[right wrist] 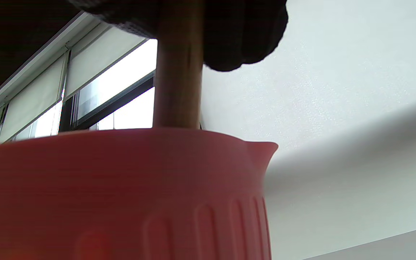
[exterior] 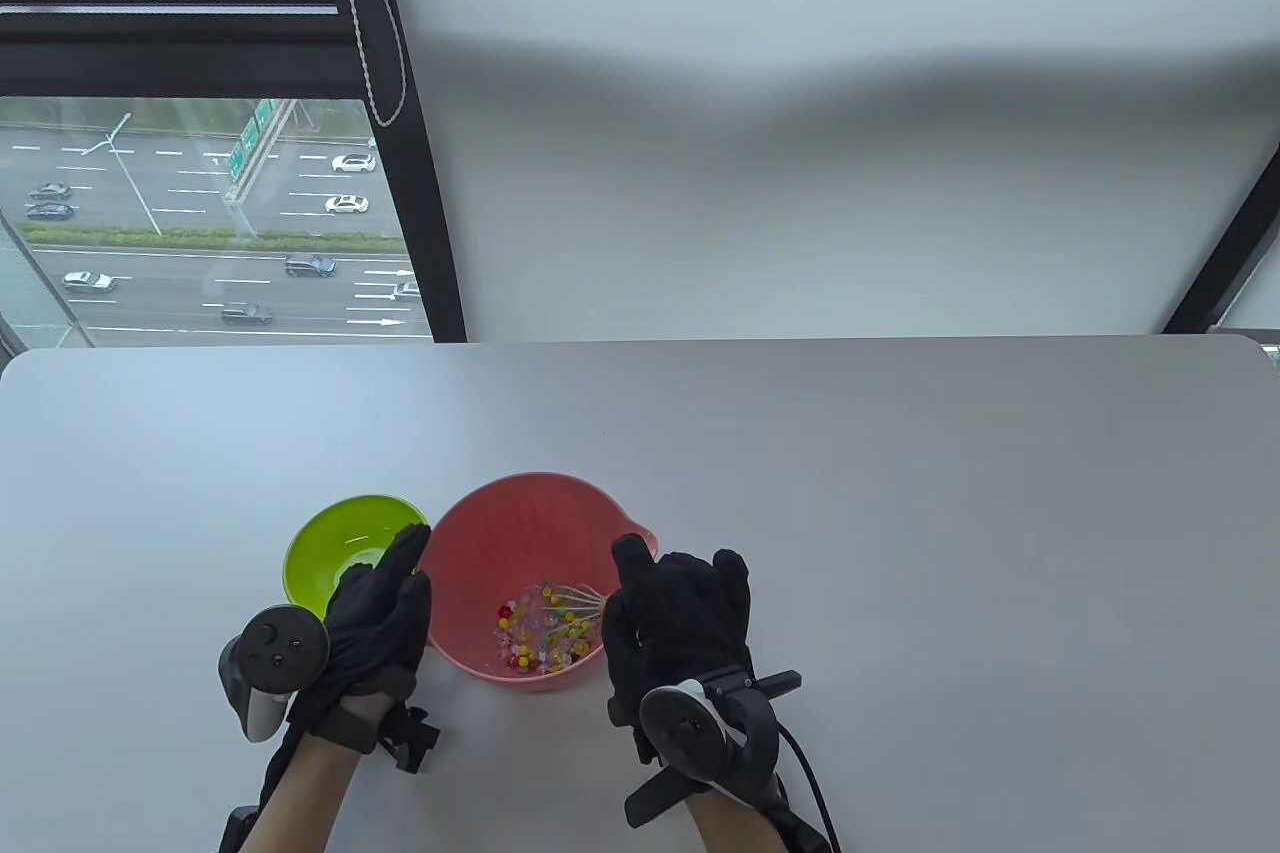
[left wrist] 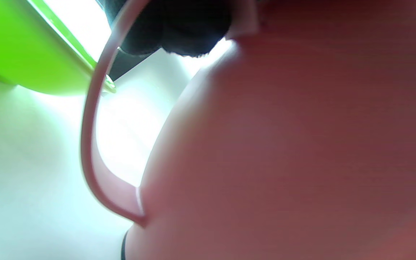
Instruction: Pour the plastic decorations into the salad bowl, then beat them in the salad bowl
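Black knit gloves cover both hands: left hand [exterior: 375,618], right hand [exterior: 680,628]; strapped-on grey-and-black trackers, bare forearms.

free: table [exterior: 900,513] right | blocked: green bowl [exterior: 340,543] left

High-rise office-like room: bare grey table [exterior: 900,493], roller blind [exterior: 800,93], window [exterior: 200,213] overlooking highway.

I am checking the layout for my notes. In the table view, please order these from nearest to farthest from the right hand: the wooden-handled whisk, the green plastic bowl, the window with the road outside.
1. Wooden-handled whisk: gripped by the right hand, wires in the pink salad bowl.
2. Green plastic bowl: left of the pink bowl.
3. Window: far upper left, beyond the table.
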A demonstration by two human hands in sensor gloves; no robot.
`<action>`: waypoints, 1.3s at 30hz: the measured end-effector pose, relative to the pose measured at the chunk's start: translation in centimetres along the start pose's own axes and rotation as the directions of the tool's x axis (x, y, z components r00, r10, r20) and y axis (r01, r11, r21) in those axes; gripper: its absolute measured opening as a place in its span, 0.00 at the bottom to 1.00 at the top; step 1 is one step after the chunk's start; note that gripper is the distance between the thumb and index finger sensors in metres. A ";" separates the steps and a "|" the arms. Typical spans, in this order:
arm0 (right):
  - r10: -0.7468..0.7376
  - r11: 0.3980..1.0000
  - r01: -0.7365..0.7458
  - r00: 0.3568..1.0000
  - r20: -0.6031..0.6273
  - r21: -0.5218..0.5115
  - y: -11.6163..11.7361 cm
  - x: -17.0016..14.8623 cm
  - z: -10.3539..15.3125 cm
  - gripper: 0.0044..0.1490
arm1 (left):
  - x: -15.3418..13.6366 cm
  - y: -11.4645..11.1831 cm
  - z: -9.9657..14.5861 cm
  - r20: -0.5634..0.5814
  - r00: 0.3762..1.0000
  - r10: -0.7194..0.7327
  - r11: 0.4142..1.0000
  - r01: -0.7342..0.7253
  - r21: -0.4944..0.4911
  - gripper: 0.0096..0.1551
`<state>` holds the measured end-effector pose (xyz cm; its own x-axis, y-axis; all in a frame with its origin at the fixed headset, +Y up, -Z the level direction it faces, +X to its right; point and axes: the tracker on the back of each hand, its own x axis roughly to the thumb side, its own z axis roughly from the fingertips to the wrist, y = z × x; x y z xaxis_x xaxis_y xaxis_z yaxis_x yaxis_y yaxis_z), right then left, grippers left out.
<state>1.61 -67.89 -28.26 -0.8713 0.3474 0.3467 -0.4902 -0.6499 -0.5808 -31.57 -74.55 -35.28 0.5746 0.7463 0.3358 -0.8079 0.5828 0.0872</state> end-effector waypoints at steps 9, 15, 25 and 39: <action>-0.095 0.993 0.099 0.994 -0.058 0.063 0.8 -0.1 0.1 0.35 | 0.0 0.0 0.0 0.000 1.000 0.000 1.000 0.000 0.000 0.37; -0.058 0.991 0.060 0.998 -0.019 0.121 1.9 0.8 0.5 0.39 | 0.0 0.0 0.0 0.002 1.000 -0.003 1.000 0.003 0.000 0.37; 0.055 0.996 -0.058 0.998 0.043 0.068 1.9 1.0 0.7 0.39 | 0.0 0.0 0.0 0.000 1.000 -0.001 1.000 0.001 0.000 0.37; 0.053 0.999 -0.053 0.998 0.015 0.005 0.5 0.0 0.2 0.37 | -0.1 0.0 0.1 0.000 1.000 0.001 1.000 -0.001 0.001 0.37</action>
<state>1.34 -68.34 -28.43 -0.8956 0.3025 0.3261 -0.4432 -0.6705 -0.5950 -31.60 -74.63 -35.25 0.5743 0.7467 0.3355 -0.8084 0.5820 0.0882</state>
